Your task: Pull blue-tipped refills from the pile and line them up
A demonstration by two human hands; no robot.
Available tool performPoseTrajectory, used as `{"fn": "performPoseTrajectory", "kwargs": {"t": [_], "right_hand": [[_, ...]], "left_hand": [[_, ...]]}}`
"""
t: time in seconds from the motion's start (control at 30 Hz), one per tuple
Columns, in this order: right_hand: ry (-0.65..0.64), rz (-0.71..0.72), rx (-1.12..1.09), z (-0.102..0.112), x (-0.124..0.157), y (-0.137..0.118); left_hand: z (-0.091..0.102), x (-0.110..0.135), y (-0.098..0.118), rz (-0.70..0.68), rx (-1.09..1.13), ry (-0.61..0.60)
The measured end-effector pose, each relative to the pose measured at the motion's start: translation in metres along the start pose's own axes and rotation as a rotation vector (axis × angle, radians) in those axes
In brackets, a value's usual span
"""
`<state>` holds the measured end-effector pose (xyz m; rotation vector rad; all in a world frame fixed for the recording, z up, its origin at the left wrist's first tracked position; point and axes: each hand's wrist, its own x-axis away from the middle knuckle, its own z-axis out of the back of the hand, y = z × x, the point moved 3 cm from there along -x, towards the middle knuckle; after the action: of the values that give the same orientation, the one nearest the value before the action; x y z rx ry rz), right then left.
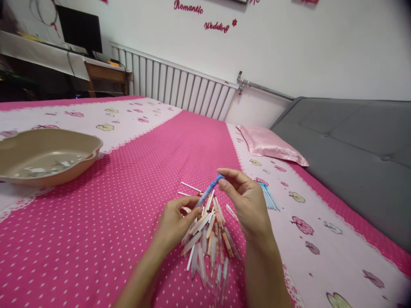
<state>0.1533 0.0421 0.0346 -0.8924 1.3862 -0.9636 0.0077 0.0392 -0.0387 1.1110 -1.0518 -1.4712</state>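
A blue pen [209, 189] is held between both hands above a pile of pen parts [208, 239] on the pink dotted bedspread [128, 205]. My left hand [176, 220] pinches the pen's lower end. My right hand [245, 199] grips its upper end with thumb and fingertips. The pile holds several clear, white and orange barrels and refills. A small bunch of light blue pens [269, 197] lies on the bed just right of my right hand.
A beige plastic basin [48, 154] with small bits inside sits at the left on the bed. A pink satin pillow [269, 143] lies against the grey padded headboard [353, 154]. A white radiator [180, 87] and a desk with a monitor [80, 30] stand behind.
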Motion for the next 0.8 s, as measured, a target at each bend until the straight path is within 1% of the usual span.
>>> {"fn": "performPoseTrajectory", "kwargs": {"t": [0.47,0.63,0.8], "right_hand": [[-0.009,0.06,0.126,0.0011,-0.0004,0.0024],[-0.024,0.053,0.169,0.0006,-0.001,0.0048],[-0.067,0.057,0.21,-0.001,0.0007,0.001]], "left_hand": [[0.0002,-0.0009,0.0,-0.003,-0.008,-0.004],[0.0007,0.0,0.0014,0.006,0.016,-0.011],[0.0006,0.0014,0.0055,0.016,0.082,-0.026]]}}
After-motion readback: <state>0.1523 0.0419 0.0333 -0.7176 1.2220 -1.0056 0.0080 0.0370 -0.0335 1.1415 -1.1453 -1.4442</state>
